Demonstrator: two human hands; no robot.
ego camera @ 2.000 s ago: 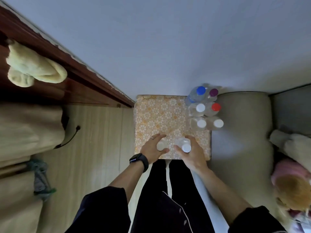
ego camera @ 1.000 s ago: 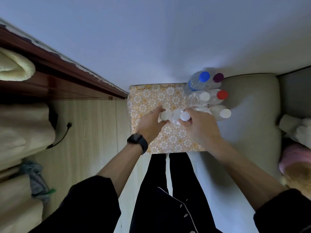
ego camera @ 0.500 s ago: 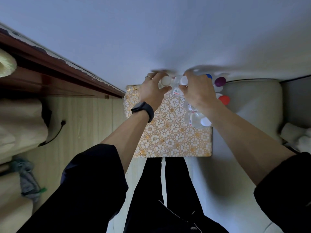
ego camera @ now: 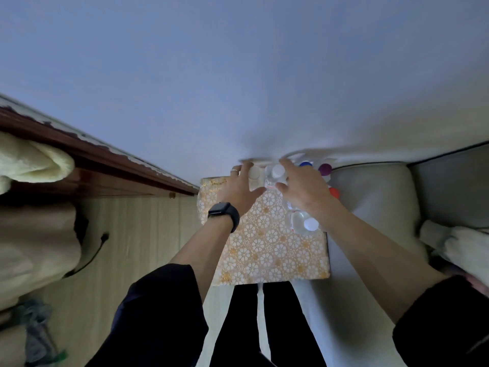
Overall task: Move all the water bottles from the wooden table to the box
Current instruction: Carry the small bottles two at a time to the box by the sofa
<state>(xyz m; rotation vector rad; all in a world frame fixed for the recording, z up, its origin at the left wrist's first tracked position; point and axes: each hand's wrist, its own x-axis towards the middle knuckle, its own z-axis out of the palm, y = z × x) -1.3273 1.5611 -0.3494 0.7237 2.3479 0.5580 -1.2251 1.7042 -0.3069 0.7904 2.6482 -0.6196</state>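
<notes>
Two bottles have travelled from the near edge of the flower-patterned surface (ego camera: 264, 250) to its far edge, next to the wall (ego camera: 238, 75). Two seconds ago they were close to the person's legs, and now they stand side by side at the back. The left hand (ego camera: 239, 190) has its fingers and thumb wrapped around the cream-capped bottle (ego camera: 255, 172), and the right hand (ego camera: 304, 189) grasps the white-capped bottle (ego camera: 276, 172) in the same way; I judge that neither is let go yet. To their right are the other bottles, with a blue cap (ego camera: 305, 163), a purple cap (ego camera: 325, 169) and a red cap (ego camera: 334, 192), and a nearer bottle (ego camera: 307, 223). I cannot tell if this surface is the table or the box, so progress is hard to judge. Around it are a light wooden floor (ego camera: 148, 234), a dark wooden ledge (ego camera: 105, 165) with a pale towel (ego camera: 31, 162), and a grey cushion (ego camera: 375, 207).
</notes>
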